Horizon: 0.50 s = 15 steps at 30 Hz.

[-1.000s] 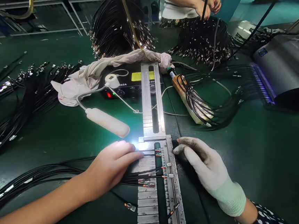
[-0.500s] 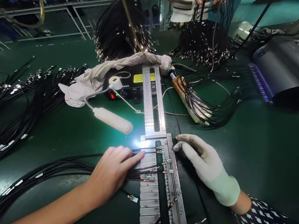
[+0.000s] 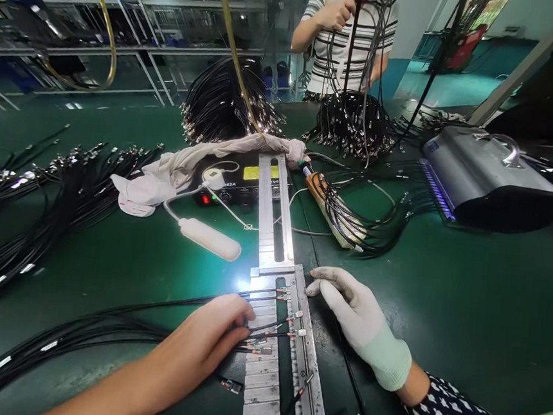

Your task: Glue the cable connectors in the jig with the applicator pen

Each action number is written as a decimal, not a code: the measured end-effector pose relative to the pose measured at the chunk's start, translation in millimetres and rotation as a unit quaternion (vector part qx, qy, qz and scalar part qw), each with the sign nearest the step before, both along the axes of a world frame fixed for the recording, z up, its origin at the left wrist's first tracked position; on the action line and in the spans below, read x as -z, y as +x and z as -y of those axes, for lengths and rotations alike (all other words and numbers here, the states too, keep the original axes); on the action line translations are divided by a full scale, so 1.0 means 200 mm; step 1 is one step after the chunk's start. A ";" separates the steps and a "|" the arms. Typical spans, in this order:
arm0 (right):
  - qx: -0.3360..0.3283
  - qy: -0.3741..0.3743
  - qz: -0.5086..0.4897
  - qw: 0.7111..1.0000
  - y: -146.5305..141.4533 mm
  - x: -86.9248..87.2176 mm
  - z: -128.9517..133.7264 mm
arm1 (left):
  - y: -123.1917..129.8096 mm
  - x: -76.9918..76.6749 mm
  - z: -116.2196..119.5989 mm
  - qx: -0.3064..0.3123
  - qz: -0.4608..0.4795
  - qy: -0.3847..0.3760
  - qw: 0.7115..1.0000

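My bare left hand (image 3: 217, 331) has its fingers closed round black cables (image 3: 159, 336) at the left edge of a long ribbed metal fixture (image 3: 261, 377). Small connectors (image 3: 297, 333) with stripped coloured wires tip several cables lying across the fixture. Two cable ends (image 3: 282, 293) sit higher up, across its slot. My right hand (image 3: 352, 311), in a dirty white glove, is beside the fixture's right rail (image 3: 311, 340). Its thumb and forefinger are curled but slightly apart, with nothing visible between them. A flat slotted metal plate (image 3: 266, 219) extends from the fixture's far end.
A lit white lamp (image 3: 210, 239) leans left of the fixture. Behind it are a black control box (image 3: 232, 194) and a twisted cloth (image 3: 184, 160). Cable bundles (image 3: 222, 99) lie around. A silver machine (image 3: 492, 175) glows purple at right. Across the table stands a person in a striped shirt (image 3: 338, 51).
My left hand has drawn its extended forefinger back and curled its fingers onto the cables. The view has tilted up, showing more of the person opposite. My right hand keeps its place beside the rail.
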State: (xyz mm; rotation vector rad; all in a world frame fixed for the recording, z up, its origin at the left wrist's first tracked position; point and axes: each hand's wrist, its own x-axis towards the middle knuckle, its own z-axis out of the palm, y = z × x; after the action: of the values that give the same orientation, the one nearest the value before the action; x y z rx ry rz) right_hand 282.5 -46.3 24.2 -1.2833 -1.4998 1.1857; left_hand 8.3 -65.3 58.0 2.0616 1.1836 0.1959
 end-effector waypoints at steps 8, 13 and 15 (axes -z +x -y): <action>0.001 -0.013 0.014 1.000 0.00 -0.02 0.01 | 0.05 0.00 0.00 -0.031 0.053 0.009 0.998; 0.008 -0.026 0.000 1.000 0.01 0.00 0.01 | 0.11 0.00 -0.03 -0.051 0.060 0.032 0.996; 0.015 -0.027 0.012 0.999 0.02 0.01 0.02 | 0.10 0.00 -0.04 -0.034 0.063 0.037 0.997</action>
State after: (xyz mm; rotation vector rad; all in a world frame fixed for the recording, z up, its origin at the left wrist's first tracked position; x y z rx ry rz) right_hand 286.4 -49.3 22.2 -1.3561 -1.4689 1.2032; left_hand 28.5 -57.8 58.5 2.0415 1.1867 0.4021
